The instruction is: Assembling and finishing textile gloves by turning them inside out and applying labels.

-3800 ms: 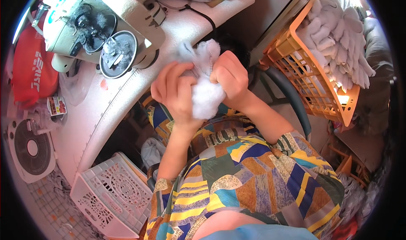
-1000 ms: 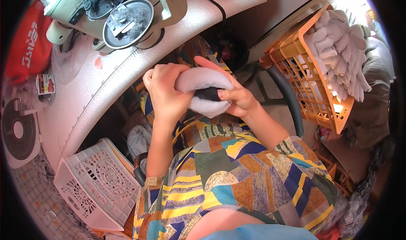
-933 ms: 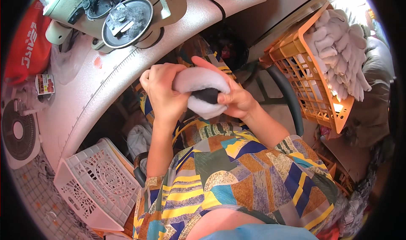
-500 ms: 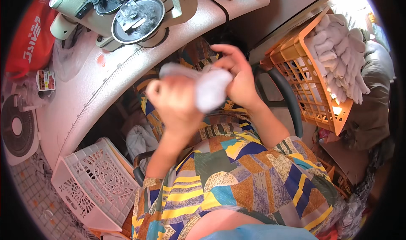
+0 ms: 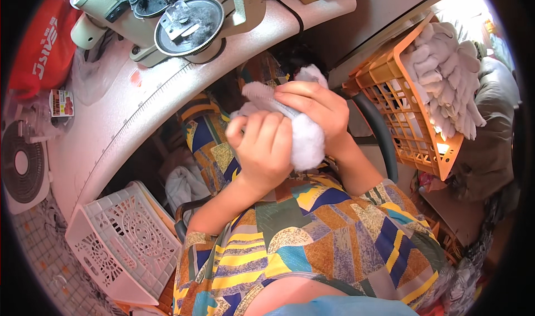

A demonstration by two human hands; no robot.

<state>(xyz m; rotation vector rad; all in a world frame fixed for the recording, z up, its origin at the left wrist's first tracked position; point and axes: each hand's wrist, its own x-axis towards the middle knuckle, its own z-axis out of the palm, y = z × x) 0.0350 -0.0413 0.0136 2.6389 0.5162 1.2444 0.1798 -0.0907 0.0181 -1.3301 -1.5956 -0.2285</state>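
Head view shows our left hand [image 5: 262, 149] and right hand [image 5: 315, 110] both clenched around the white fluffy glove [image 5: 305, 140] held between them, so we'd best keep pressure even.

Colourful patchwork-print short-sleeved shirt [image 5: 312, 232], bare forearms

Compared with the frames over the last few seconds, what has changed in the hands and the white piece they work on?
The soft white fabric piece went from a loose fluffy bunch to a tighter bundle. A dark opening seen a second ago is now covered. The left hand has closed into a fist over its front; the right hand grips from above. The orange plastic basket of white gloves is unchanged.
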